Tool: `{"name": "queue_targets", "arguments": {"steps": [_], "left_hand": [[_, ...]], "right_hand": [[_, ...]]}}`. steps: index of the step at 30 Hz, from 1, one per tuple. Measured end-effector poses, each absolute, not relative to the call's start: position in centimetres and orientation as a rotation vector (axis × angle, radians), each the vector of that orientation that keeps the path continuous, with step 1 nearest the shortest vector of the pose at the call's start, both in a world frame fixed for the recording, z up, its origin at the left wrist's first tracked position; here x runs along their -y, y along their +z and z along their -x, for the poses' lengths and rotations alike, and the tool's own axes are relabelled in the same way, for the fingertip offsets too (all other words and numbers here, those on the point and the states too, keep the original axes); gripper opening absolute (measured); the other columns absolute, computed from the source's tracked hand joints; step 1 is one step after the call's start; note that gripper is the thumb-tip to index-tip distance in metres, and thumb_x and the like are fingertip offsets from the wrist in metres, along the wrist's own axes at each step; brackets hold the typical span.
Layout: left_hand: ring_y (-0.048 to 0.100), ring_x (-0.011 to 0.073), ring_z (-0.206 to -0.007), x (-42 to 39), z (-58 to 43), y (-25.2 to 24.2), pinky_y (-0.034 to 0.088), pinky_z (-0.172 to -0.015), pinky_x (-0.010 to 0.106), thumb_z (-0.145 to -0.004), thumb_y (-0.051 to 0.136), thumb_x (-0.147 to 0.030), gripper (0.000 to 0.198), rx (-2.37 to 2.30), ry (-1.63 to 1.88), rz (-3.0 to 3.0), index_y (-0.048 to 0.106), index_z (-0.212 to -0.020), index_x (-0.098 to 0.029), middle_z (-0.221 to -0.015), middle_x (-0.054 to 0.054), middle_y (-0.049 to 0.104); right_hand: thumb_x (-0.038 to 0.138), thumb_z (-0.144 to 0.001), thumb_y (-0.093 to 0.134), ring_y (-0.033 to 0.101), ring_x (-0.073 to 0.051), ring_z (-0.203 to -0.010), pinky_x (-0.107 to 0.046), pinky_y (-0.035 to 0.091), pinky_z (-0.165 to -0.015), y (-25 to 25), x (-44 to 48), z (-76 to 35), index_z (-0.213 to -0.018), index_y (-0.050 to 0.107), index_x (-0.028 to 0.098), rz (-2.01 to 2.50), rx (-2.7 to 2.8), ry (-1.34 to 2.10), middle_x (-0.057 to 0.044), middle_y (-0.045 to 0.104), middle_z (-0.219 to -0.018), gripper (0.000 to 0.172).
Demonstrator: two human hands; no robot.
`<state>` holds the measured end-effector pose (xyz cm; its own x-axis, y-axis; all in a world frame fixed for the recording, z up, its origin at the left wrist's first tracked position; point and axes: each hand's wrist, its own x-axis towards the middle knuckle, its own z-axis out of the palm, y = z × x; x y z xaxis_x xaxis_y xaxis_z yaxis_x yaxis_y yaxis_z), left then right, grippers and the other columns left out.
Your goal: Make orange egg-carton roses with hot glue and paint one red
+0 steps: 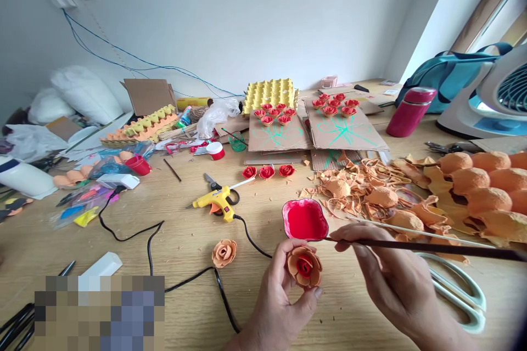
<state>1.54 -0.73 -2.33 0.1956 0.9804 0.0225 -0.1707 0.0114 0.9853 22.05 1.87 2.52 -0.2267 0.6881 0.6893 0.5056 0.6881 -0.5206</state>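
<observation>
My left hand [282, 299] is closed around an egg-carton flower [312, 274], its centre painted red and its outer petals bare orange-brown. My right hand [393, 279] pinches a dark paintbrush [411, 245] whose shaft runs off to the right edge. The brush's tip end is by the near rim of a small dish of red paint [304, 220], just beyond the flower; whether the tip touches the dish I cannot tell. An unpainted flower [224, 253] lies on the table left of my left hand. Three red flowers [267, 171] stand in a row behind the dish.
A yellow glue gun [216, 203] rests on scissors, its black cord [253, 241] trailing towards me. Carton scraps [341, 186] and an egg tray [489, 175] crowd the right, with pale-handled scissors [473, 290] near my right wrist. Cardboard pieces [280, 134] with red flowers stand behind; a bottle [411, 111] is farther right.
</observation>
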Motion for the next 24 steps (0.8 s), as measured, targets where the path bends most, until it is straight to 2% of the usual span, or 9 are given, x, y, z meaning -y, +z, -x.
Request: {"name": "queue_targets", "arguments": {"steps": [3,6,11,19,24], "left_hand": [[0.068,0.0173,-0.099,0.7,-1.5,-1.9,0.057,-0.089,0.025,-0.08,0.074,-0.007,0.047,-0.95,1.149,-1.243,0.059,-0.122,-0.025,-0.118,0.006,0.071],[0.067,0.0153,-0.093,0.6,-1.5,-1.2,0.057,-0.087,0.024,-0.083,0.072,-0.008,0.042,-0.998,1.148,-1.305,0.059,-0.12,-0.024,-0.111,0.004,0.071],[0.068,0.0172,-0.097,0.6,-1.5,-1.2,0.057,-0.089,0.025,-0.083,0.072,-0.008,0.043,-1.045,1.164,-1.345,0.059,-0.12,-0.025,-0.11,0.004,0.071],[0.069,0.0174,-0.093,0.7,-1.6,-1.5,0.058,-0.087,0.027,-0.082,0.077,-0.014,0.041,-1.081,1.172,-1.333,0.058,-0.118,-0.024,-0.105,0.004,0.071],[0.068,0.016,-0.091,0.9,-1.6,-1.3,0.057,-0.087,0.026,-0.085,0.074,-0.014,0.04,-1.078,1.149,-1.331,0.056,-0.119,-0.024,-0.106,0.003,0.071]], "right_hand": [[0.01,-0.103,0.05,0.077,-0.018,-0.079,-0.03,0.062,-0.076,2.7,-1.0,-22.1,-0.114,0.065,0.022,0.878,1.693,0.29,-0.005,0.076,-0.094,0.022],[0.014,-0.105,0.05,0.076,-0.019,-0.071,-0.033,0.064,-0.068,3.1,-0.1,-21.9,-0.114,0.067,0.022,0.777,1.488,0.39,-0.006,0.077,-0.094,0.021],[0.016,-0.106,0.05,0.079,-0.023,-0.081,-0.033,0.066,-0.063,3.6,0.5,-22.7,-0.118,0.065,0.024,0.741,1.608,0.538,-0.011,0.078,-0.102,0.021],[0.019,-0.108,0.049,0.082,-0.022,-0.089,-0.03,0.068,-0.077,3.2,0.4,-23.5,-0.123,0.06,0.022,0.678,1.981,0.524,-0.015,0.08,-0.11,0.019],[0.021,-0.104,0.058,0.081,-0.019,-0.089,-0.024,0.066,-0.079,2.4,0.6,-22.7,-0.12,0.061,0.021,0.698,2.014,0.448,-0.011,0.08,-0.106,0.016]]}}
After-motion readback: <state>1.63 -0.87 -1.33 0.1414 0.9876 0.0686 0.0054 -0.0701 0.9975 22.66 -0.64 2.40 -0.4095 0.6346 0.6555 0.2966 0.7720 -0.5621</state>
